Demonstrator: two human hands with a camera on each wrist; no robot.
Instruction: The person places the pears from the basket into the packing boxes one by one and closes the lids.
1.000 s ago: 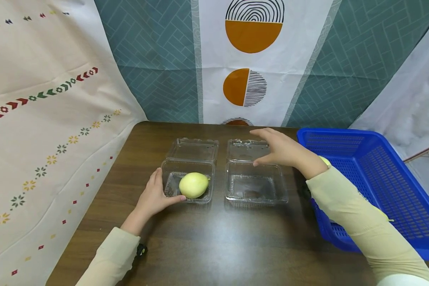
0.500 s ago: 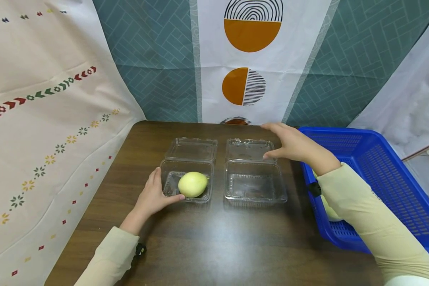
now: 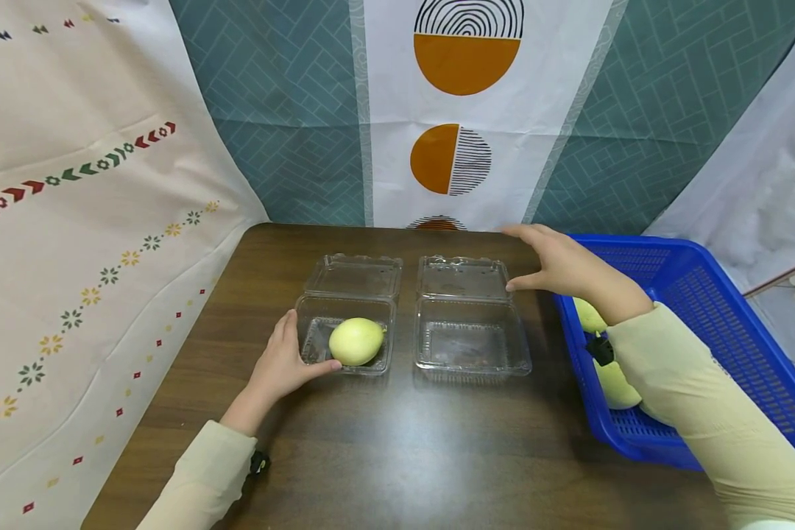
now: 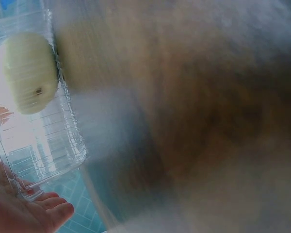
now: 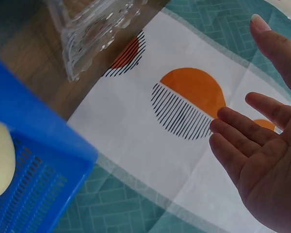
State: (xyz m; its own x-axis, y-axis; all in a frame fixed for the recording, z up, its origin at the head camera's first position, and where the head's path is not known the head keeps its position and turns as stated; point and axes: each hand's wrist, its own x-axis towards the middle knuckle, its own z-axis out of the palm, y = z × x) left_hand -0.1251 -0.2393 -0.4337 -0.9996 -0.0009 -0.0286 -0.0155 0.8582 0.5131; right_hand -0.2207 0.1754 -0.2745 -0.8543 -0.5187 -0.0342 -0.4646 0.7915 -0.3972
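Note:
A pale yellow-green pear (image 3: 356, 341) lies in the left clear plastic clamshell box (image 3: 316, 346), whose lid (image 3: 358, 277) is folded back. My left hand (image 3: 285, 362) rests against this box's near left corner, fingers along the left side and thumb along the front edge. In the left wrist view, the box's clear wall (image 4: 43, 160) shows beside the fingers, with the pear (image 4: 30, 73) behind it. My right hand (image 3: 559, 269) hovers with fingers spread and holding nothing, between the right clamshell box (image 3: 472, 346) and the blue basket (image 3: 702, 309).
Several pears (image 3: 616, 386) lie in the blue basket at the right, partly hidden by the right sleeve (image 3: 695, 397). The right box's lid (image 3: 462, 277) is laid back toward the far table edge. A patterned cloth (image 3: 291, 110) hangs behind the brown table (image 3: 397, 456).
My right hand has moved right, from over the right box's lid toward the basket, uncovering more of the pears there. My left hand and the pear in the box have stayed put.

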